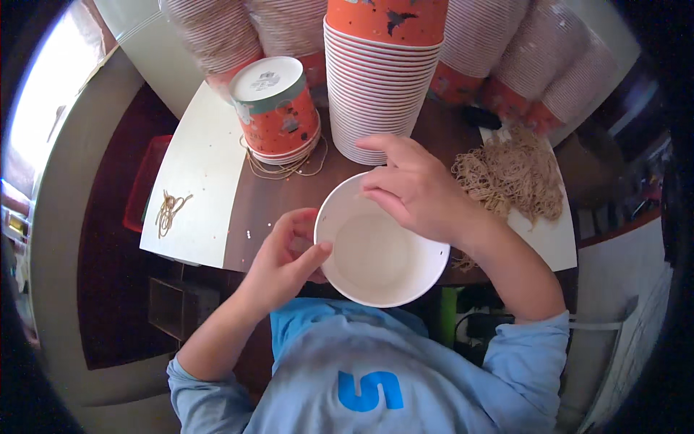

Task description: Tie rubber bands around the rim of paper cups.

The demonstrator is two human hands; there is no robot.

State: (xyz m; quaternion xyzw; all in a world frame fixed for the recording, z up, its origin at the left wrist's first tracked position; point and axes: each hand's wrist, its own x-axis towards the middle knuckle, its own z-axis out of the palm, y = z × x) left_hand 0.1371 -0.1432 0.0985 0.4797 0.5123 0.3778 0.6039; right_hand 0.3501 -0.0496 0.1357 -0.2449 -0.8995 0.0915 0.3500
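Observation:
A white-lined paper tub (376,253), its mouth toward me, is in front of my body. My left hand (285,257) grips its left side, with the thumb at the rim and the fingers round the outside. Small holes show in the tub's wall near the rim. Over the far right rim is my right hand (416,184), thumb and forefinger apart; no held thing shows between them. Beyond it rises a tall stack of nested orange tubs (383,94). To the left, an upside-down orange tub (278,119) stands with loose cord loops (285,170) around its base.
A tangled heap of tan cords (517,177) lies on the table's right side. A small cord bundle (171,212) is on the white left part. Bagged tub stacks (484,36) line the back. A black object (482,117) lies near them, and a red bin (148,181) is at left.

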